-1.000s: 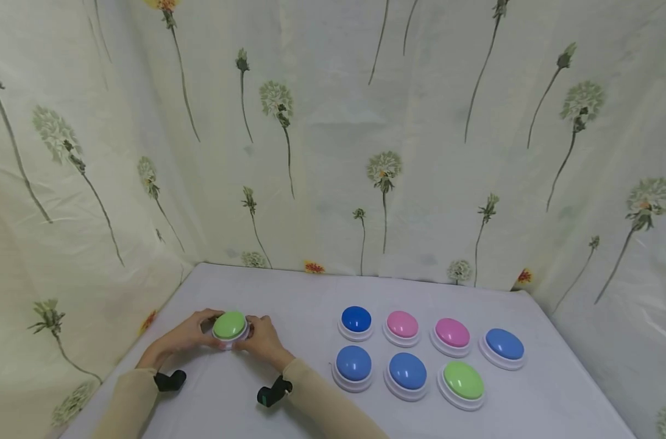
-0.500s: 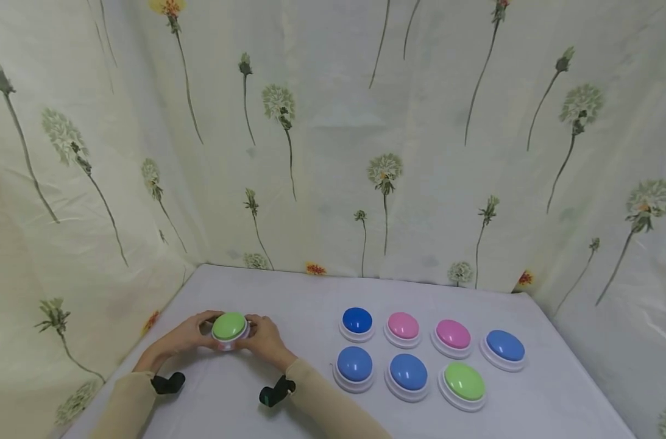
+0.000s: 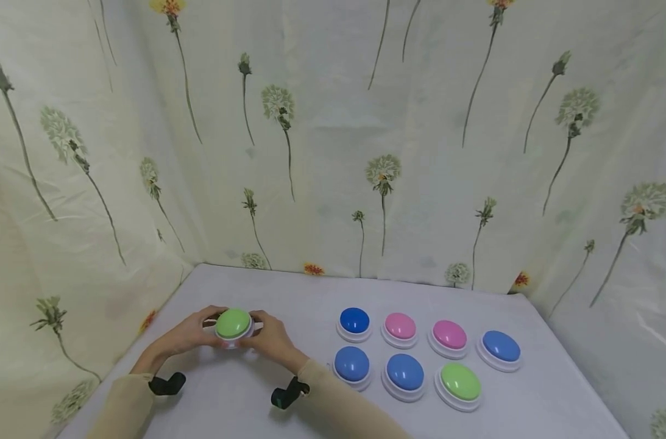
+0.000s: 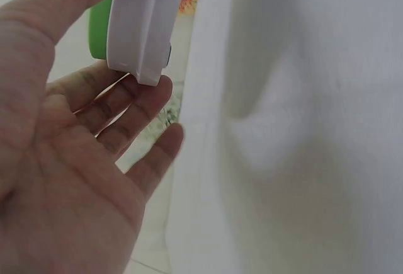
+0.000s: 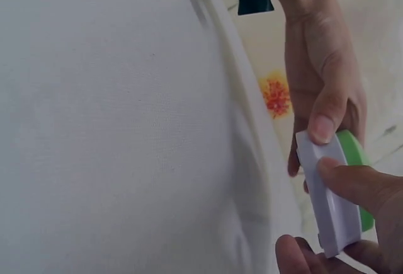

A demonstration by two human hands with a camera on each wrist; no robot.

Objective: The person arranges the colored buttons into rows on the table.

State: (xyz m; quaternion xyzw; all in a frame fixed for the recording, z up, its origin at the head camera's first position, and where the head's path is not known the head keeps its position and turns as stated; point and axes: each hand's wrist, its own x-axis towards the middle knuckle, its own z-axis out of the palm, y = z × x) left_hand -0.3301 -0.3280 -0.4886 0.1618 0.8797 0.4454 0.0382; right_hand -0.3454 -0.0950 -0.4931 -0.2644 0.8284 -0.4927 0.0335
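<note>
A push button with a green dome (image 3: 233,323) and a white round base is held between both hands at the left of the table. My left hand (image 3: 184,336) grips its left side, and my right hand (image 3: 275,340) grips its right side. In the left wrist view the white base (image 4: 141,25) stands off the table, with a shadow on the cloth. Thumbs of both hands press on the base in the right wrist view, where the left hand (image 5: 324,60) is above and the right hand (image 5: 371,192) below.
Right of the hands stand several more push buttons in two rows: a dark blue one (image 3: 354,321), pink ones (image 3: 400,326), lighter blue ones (image 3: 406,372) and a green one (image 3: 460,381). A white cloth covers the table (image 3: 305,305); flower-printed curtains (image 3: 322,152) surround it.
The held green button has shifted slightly to the right and up. My right hand and forearm have moved a little to the right with it; both hands keep their grip.
</note>
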